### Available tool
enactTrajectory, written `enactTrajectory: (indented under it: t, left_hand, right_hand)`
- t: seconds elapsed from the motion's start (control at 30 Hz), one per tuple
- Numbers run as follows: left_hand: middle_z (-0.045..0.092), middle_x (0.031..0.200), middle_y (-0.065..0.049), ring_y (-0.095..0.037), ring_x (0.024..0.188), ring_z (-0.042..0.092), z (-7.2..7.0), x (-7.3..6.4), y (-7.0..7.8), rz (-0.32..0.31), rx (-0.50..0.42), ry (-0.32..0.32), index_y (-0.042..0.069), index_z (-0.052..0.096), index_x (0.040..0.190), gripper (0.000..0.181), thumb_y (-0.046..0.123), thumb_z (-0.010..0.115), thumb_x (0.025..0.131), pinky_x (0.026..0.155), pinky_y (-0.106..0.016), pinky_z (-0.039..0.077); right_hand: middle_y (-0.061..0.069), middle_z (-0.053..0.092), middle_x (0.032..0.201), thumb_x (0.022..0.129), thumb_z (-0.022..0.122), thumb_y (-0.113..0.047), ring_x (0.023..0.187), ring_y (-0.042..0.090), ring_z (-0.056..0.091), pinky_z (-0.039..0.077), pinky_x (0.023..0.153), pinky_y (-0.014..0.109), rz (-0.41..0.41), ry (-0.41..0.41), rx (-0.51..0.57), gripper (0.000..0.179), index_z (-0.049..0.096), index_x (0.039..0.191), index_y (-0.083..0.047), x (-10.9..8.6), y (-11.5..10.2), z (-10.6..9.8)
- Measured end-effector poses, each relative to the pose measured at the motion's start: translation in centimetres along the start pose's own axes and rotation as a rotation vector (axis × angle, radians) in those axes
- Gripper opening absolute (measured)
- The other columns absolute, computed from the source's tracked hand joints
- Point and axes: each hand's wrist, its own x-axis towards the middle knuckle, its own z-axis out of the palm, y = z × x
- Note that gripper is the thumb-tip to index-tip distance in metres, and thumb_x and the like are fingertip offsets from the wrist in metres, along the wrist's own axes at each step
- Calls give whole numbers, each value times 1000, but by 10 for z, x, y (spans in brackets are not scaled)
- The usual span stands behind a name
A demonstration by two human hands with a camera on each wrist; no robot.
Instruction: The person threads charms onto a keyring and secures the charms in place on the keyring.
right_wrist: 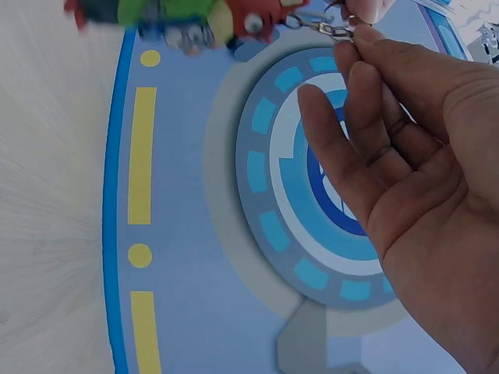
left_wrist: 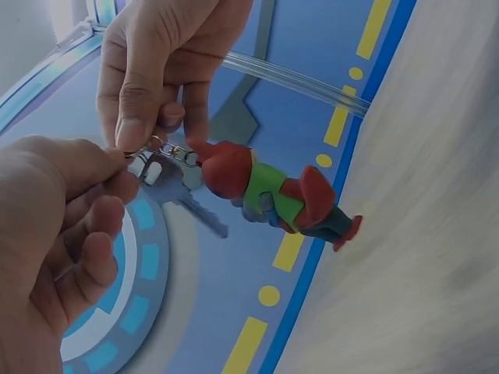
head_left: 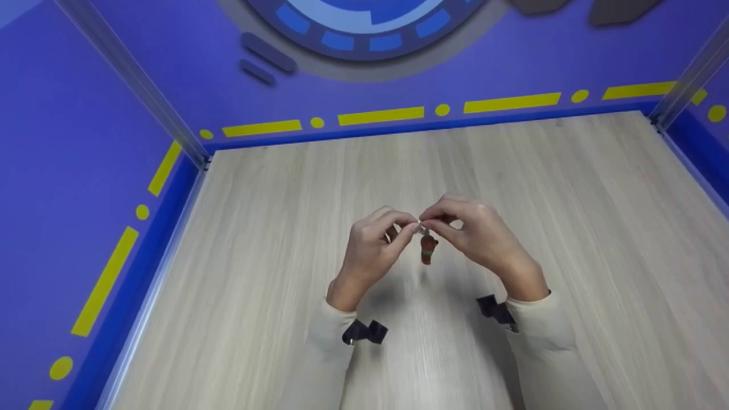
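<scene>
A red and green figurine on a key chain hangs above the table between the two hands. In the left wrist view its short chain runs to a metal key ring, and a silver key dangles beside the figurine. The left hand pinches the ring between thumb and index finger. From the other side, the right hand pinches the same ring with its thumb and fingertips. The right wrist view shows the chain close to the right fingertips, with the figurine cut off at the top edge.
A light wood-grain table lies under the hands. Blue printed panels with yellow marks wall it in at the back and sides, joined by metal corner posts. Dark camera mounts sit on both wrists.
</scene>
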Motion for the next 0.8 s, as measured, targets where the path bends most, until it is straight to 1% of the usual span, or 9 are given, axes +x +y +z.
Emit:
enactTrajectory:
  t: [0.1,0.17,0.27,0.37,0.43,0.47,0.53,0.7,0.8]
  left_hand:
    - [71,86,-3,-10,62,61,0,0,1,-14,-40,18,4,75,96,4,3,79,96,56,-23,54]
    - [72,86,-2,-10,62,62,0,1,1,-28,-69,24,3,75,96,4,3,79,96,56,-24,54]
    - [71,86,-2,-13,61,62,0,1,2,-61,-130,25,3,74,97,4,4,77,98,54,-26,54]
    - [71,87,-2,-15,60,61,-1,1,2,-107,-208,27,2,74,97,4,5,76,100,51,-27,52]
    - [71,87,-3,-18,58,61,-1,1,2,-127,-241,22,2,75,98,3,5,75,100,49,-28,52]
    - [71,87,-3,-18,59,61,-1,0,1,-131,-239,17,3,75,98,3,5,75,100,50,-28,52]
    - [71,86,-2,-17,60,62,-1,0,0,-125,-202,-1,4,76,98,1,4,77,99,52,-28,53]
    - [73,85,-2,-11,66,63,-3,0,-2,-53,-34,-45,5,77,95,6,10,77,99,59,-22,54]
    - [73,86,-2,-10,67,63,-4,1,-1,-17,22,-60,5,77,94,3,4,76,97,60,-20,54]
  right_hand:
    - [-6,74,93,92,80,3,85,13,74,59,79,23,16,15,43,14,81,100,-9,0,0,0]
    - [-6,75,93,93,80,3,86,14,74,59,81,23,23,27,69,15,81,101,-10,-1,0,-1]
    - [-5,75,95,93,79,4,86,16,73,59,81,23,23,47,109,16,82,102,-10,-1,1,-1]
    - [-3,75,95,94,79,3,86,17,73,59,81,24,27,61,148,15,81,102,-9,-1,2,-1]
    - [-4,75,95,94,79,2,86,17,73,59,81,24,36,65,158,13,81,101,-9,-2,3,0]
    - [-4,75,94,94,79,2,86,17,73,59,81,24,39,62,152,12,81,100,-8,-2,3,0]
    - [-5,74,93,94,80,2,85,17,73,59,80,23,43,48,119,11,80,99,-8,-2,3,-1]
    - [-3,72,90,91,80,7,81,14,73,58,76,25,14,-21,13,15,79,98,-6,-2,1,-1]
    - [-2,72,89,89,81,9,80,13,72,58,73,26,-3,-50,-34,17,78,98,-5,-2,-1,0]
